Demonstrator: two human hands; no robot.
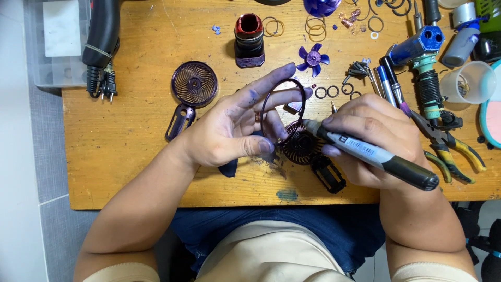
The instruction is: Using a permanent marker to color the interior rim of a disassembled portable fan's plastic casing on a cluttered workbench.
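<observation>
Left hand (229,130) pinching fan grille (300,146), marker (365,154) tip against it.

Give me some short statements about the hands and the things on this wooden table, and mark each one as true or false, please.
1. The right hand holds a grey and black marker. True.
2. The left hand lies flat and empty on the table. False: its fingers hold a round dark grille with a thin ring above it.
3. The marker's tip touches the grille. True.
4. The small purple fan blade sits between the two hands. False: it lies on the table beyond them.
5. Pliers with yellow handles lie to the right of the right hand. True.
6. The fingers of the left hand are clean. False: they show dark blue stains.
</observation>
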